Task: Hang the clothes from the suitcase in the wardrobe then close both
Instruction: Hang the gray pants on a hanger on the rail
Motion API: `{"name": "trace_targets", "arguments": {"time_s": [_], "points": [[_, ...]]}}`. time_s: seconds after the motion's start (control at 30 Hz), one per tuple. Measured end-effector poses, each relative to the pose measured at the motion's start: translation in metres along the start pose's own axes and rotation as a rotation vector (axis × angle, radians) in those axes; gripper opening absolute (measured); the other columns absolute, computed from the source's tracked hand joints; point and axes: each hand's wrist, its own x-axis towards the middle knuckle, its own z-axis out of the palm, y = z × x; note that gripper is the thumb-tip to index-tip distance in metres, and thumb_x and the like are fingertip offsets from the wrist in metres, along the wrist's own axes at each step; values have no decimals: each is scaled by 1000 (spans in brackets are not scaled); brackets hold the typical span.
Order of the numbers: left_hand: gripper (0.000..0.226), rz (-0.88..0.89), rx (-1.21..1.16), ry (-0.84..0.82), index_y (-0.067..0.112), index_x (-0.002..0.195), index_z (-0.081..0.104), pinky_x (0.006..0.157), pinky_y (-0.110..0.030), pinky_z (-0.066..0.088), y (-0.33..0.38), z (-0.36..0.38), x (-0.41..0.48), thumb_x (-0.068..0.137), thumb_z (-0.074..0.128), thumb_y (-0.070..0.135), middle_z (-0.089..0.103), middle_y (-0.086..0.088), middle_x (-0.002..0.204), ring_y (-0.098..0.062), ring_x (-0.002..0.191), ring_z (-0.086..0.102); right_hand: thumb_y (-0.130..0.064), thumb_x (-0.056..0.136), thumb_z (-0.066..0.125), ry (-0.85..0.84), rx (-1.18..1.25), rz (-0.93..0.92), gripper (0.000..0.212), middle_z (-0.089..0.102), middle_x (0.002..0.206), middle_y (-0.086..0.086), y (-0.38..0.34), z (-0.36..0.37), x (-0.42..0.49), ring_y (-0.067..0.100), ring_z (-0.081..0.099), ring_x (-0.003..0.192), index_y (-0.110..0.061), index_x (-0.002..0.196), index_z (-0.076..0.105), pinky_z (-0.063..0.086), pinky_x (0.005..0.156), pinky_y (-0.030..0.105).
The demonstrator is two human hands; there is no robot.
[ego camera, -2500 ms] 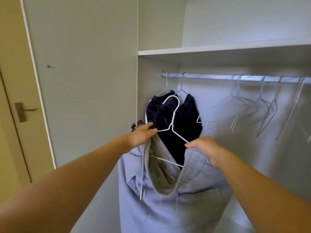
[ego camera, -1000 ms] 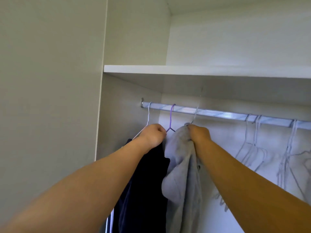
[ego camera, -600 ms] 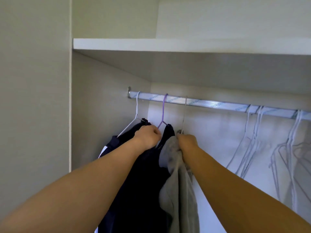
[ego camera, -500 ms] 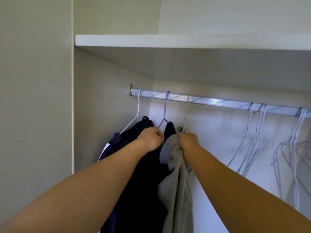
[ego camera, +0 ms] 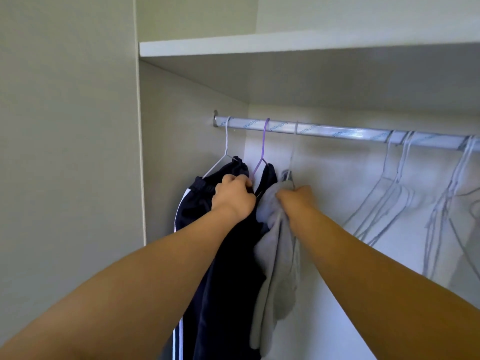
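The left hand (ego camera: 232,197) was clenched on the dark clothes (ego camera: 223,268) just under the purple hanger (ego camera: 263,146). The right hand (ego camera: 296,200), close beside it but apart, was closed around the top of the grey garment (ego camera: 275,255), where its thin hanger (ego camera: 294,149) met the cloth. These two hangers and a white hanger (ego camera: 226,149) were hooked over the metal rail (ego camera: 337,132) at its left end. A cluster of bare hangers (ego camera: 394,190) was hung further right, and a white shelf (ego camera: 285,46) was fixed above the rail.
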Motion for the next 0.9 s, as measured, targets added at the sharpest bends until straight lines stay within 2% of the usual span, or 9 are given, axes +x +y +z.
{"name": "trace_targets", "arguments": {"time_s": [0.1,0.2,0.3,0.37,0.5,0.67,0.77,0.83,0.9], "points": [[31,-51,-25,34,19,119,57,101,-41,42,6,-10,-34,89,50,17,41,-10,130,-32,116,47,-30,83,52,35,-83,-12,48,59,122,19,7,-5,-18,38,57,110,-7,124,55,46,97,49],[29,-72,-90,20,15,114,60,97,-37,46,8,-15,-71,87,50,14,53,-11,124,-30,110,54,-25,77,61,-43,-58,-89,45,62,117,16,14,-14,-62,35,61,104,-5,117,59,51,89,42],[27,-151,-152,-6,13,114,60,91,-31,48,3,-16,-121,88,51,13,59,-9,119,-26,106,57,-16,83,58,-133,-22,-144,4,57,91,9,35,-24,-110,30,60,83,-15,82,54,42,67,28],[25,-230,-188,-10,13,112,59,85,-30,48,-6,-16,-157,89,50,13,61,-8,112,-25,100,58,-11,84,55,-185,35,-115,25,46,70,7,50,-24,-140,24,46,60,-15,64,41,37,58,27],[22,-429,-220,-10,11,102,62,76,-30,47,-40,-27,-229,89,45,10,58,-9,92,-26,83,55,-11,87,53,-391,-3,-4,19,42,67,5,80,-10,-210,18,39,55,-9,71,43,35,53,27],[27,-681,-199,58,3,111,62,92,-40,52,-96,-58,-322,91,45,10,64,-18,109,-33,106,61,-9,89,49,-701,-94,73,18,40,64,5,106,21,-301,18,37,54,-11,72,42,36,57,28],[24,-790,-212,100,7,106,64,86,-36,52,-123,-76,-370,90,46,11,67,-15,107,-29,101,64,-10,87,50,-823,-132,84,15,47,68,7,119,48,-350,22,43,60,-10,73,46,37,59,26],[21,-846,-220,126,10,103,64,79,-32,52,-140,-88,-399,91,47,13,68,-13,101,-25,92,66,-11,87,51,-922,-154,96,5,55,79,9,126,66,-383,24,49,68,-9,83,51,36,59,25],[21,-918,-206,161,12,102,64,74,-28,50,-159,-104,-436,91,47,14,69,-10,98,-20,84,64,-13,90,50,-1062,-199,122,7,58,80,8,132,83,-426,23,51,67,-8,93,54,36,57,24]]}}
